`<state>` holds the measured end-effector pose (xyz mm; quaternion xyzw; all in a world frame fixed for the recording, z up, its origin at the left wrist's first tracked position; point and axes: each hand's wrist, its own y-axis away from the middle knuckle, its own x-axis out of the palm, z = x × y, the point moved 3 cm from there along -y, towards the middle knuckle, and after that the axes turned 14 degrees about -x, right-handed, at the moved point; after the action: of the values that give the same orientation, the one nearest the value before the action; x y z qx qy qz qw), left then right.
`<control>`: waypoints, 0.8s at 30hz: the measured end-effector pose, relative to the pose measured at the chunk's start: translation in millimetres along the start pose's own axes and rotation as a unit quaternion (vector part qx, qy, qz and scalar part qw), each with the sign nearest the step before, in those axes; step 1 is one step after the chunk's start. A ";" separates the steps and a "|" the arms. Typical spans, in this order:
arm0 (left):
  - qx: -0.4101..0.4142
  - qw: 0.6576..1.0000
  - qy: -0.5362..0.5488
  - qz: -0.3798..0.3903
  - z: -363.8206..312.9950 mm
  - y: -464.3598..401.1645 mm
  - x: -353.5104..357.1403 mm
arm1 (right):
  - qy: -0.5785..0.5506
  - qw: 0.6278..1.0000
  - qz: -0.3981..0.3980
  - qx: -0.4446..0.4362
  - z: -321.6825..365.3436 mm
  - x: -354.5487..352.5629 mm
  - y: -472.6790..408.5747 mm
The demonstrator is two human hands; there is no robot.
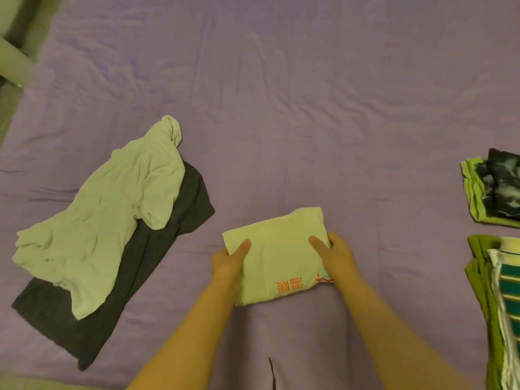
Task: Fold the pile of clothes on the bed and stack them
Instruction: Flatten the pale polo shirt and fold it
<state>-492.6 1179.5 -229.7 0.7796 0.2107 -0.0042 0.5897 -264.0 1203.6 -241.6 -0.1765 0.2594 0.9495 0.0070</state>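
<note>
**Folded shirt held at both ends**

The folded pale shirt (277,258) with red print lies on the purple bed (281,108), near the middle. The left hand (229,261) grips its left edge, thumb on top; the right hand (336,256) grips its right edge the same way. To the left, an unfolded pale garment (104,209) lies over a dark garment (157,249). At the right edge sit a folded stack topped with a dark patterned piece (498,187) and, nearer, a green and striped stack (495,305).

Bare sheet (281,108) ahead lies open; unfolded clothes (107,220) left, stacks (495,192) right.
</note>
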 end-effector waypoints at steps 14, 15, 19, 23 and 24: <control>0.169 0.963 -0.108 0.183 44.0 158.8 228.9 | 0.035 0.977 -0.197 -0.072 -40.9 -279.1 76.2; 0.167 0.959 -0.118 0.196 49.8 170.2 247.5 | 0.037 0.974 -0.211 -0.071 -47.2 -299.7 84.4; 0.140 0.946 -0.153 0.249 80.5 209.3 315.9 | 0.054 0.964 -0.254 -0.049 -83.3 -372.0 114.7; 0.057 0.941 -0.160 0.294 122.3 229.6 368.3 | 0.088 0.959 -0.267 -0.025 -127.3 -422.6 137.5; 0.034 0.940 -0.154 0.301 132.0 232.0 377.1 | 0.092 0.960 -0.265 -0.019 -138.1 -431.7 141.5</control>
<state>-39.7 1129.9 -153.1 0.8160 -0.1277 0.0461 0.5618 171.7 1046.7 -136.9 -0.3255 0.1845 0.8981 0.2312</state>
